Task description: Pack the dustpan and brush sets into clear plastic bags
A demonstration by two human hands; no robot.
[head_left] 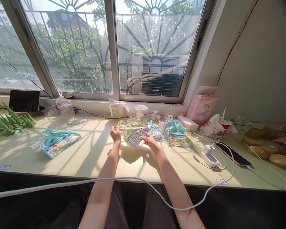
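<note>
Left hand: the left hand (116, 133) has its fingers curled, pinching the set's left edge.
Right hand: the right hand (152, 142) pinches the bristle-side corner between thumb and fingers.
Green dustpan-and-brush set: the plastic-wrapped green dustpan-and-brush set (134, 136) is between both hands, above the table (92, 170).
Wrapper risk: thin film could tear or slip if the hands pull apart, since the grip seems to be only at the edges.
Bristle risk: hard pinching on the right could bend the bristles.
Cable risk: the white charging cable (124, 178) crosses in front of both forearms; a lifted arm might snag it and tug whatever it feeds.
Crowding risk: a wide rightward swing might knock the wrapped sets beside the right hand.
Sets, held: one.
Sets, left of the left hand: one teal set (59, 143).
Sets, right of and beyond the right hand: at least three, including a pink set (167, 120); overlap hides the exact number.
Power strip, right of the right hand: one power strip (208, 158).
Smartphone, farther right: one smartphone (235, 155).
</note>
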